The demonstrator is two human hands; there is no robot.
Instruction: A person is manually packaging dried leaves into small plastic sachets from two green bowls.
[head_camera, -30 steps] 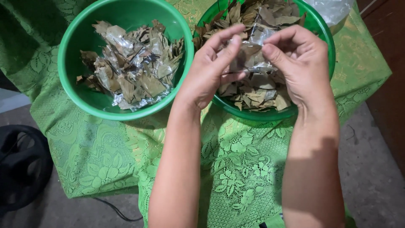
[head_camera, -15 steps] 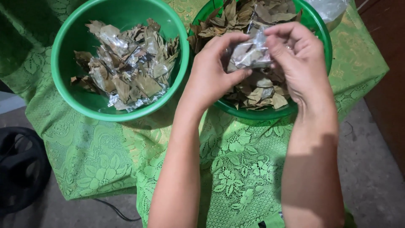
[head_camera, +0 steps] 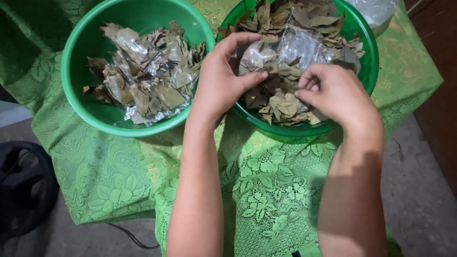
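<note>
Two green plastic bowls stand side by side on a green lace cloth (head_camera: 257, 190). The left bowl (head_camera: 76, 95) holds several small clear packets filled with dry brown leaves (head_camera: 143, 76). The right bowl (head_camera: 369, 62) is heaped with loose dry leaves (head_camera: 285, 102). My left hand (head_camera: 221, 78) grips a clear plastic packet of leaves (head_camera: 285, 50) over the right bowl, thumb pressed on its lower edge. My right hand (head_camera: 333, 93) is curled beside it, fingertips pinching a few leaves at the packet's edge.
A crumpled clear plastic bag (head_camera: 376, 12) lies past the right bowl's far rim. A dark round object (head_camera: 24, 185) sits on the grey floor at the left, with a black cable (head_camera: 128, 235) running under the cloth. A dark wooden surface (head_camera: 438, 95) stands at the right.
Both hands have dropped lower over the right bowl. The packet, held up between both hands before, now rests in my left hand while my right hand has curled down to its edge.
</note>
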